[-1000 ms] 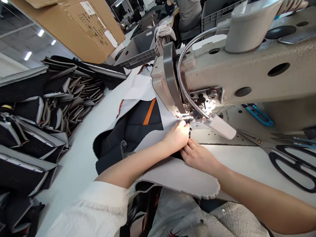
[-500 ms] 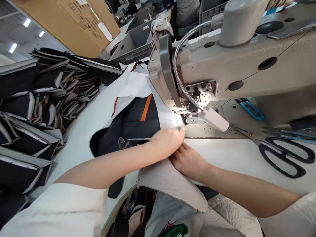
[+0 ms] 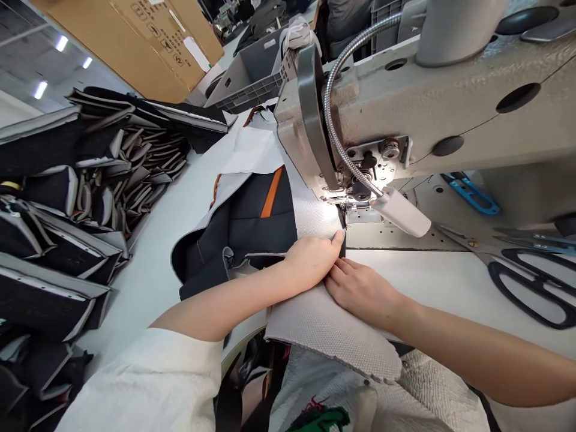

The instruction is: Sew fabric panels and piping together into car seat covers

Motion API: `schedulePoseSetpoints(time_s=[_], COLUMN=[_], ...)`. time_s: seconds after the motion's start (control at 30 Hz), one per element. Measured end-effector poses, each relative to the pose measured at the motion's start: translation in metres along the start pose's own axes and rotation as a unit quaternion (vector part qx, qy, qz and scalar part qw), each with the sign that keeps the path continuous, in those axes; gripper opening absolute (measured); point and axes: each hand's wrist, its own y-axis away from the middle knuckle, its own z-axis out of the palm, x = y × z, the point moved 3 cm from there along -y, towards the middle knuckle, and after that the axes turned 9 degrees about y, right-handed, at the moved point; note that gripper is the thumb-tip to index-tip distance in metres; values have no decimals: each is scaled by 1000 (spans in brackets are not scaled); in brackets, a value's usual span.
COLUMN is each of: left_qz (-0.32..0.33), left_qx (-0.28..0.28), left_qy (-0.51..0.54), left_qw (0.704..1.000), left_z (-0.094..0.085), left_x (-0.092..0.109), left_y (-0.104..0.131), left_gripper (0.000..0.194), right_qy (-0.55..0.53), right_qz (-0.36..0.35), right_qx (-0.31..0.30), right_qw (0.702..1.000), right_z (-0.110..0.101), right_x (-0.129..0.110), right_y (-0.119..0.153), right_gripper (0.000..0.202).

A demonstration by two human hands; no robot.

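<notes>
A padded fabric panel [image 3: 310, 210], pale grey textured on its backing and dark navy with an orange stripe on its face, lies folded under the sewing machine's presser foot [image 3: 344, 204]. My left hand [image 3: 312, 258] is closed on the panel's right edge, close in front of the lit needle area. Just below it, my right hand [image 3: 360, 291] grips the same edge, fingers pressed together, thumb hidden. A grey flap [image 3: 333, 333] of the panel hangs over the table's front edge toward my lap. The sewing machine [image 3: 382, 114] has a flexible-necked lamp [image 3: 400, 213] shining on the needle.
Large black-handled scissors [image 3: 531, 276] and blue thread snips [image 3: 472, 192] lie right of the machine. Stacked dark padded pieces [image 3: 148, 156] fill the left side. Behind stand a cardboard box [image 3: 135, 48] and a grey plastic crate [image 3: 247, 78].
The view has shifted slightly, moving the scene rightward. The panel's dark edge strip shows more beside my left fingertips, and its lower dark part has bunched up. Both hands keep hold.
</notes>
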Motion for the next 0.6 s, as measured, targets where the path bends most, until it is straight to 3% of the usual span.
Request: schedulePoseSetpoints(time_s=[0.2,0.43,0.53,0.6], left_qz=[-9,-5,3,74], left_qx=[12,57,86,146], left_qy=[18,17,20,39], left_qw=[1000,998,996,986], left_z=[-9,-17,-17,-16], left_x=[1,-7,-6,4], left_y=[-13,-33,-24,-1], left_gripper=[50,44,34,29], right_qy=[11,11,5,-26], right_qz=[26,27,33,51], right_qx=[41,38,15,-3], right_qw=[999,999,999,998], right_z=[7,16,20,26], right_x=[15,31,33,33], right_y=[6,-3,-2,0], right_gripper=[27,34,34,33])
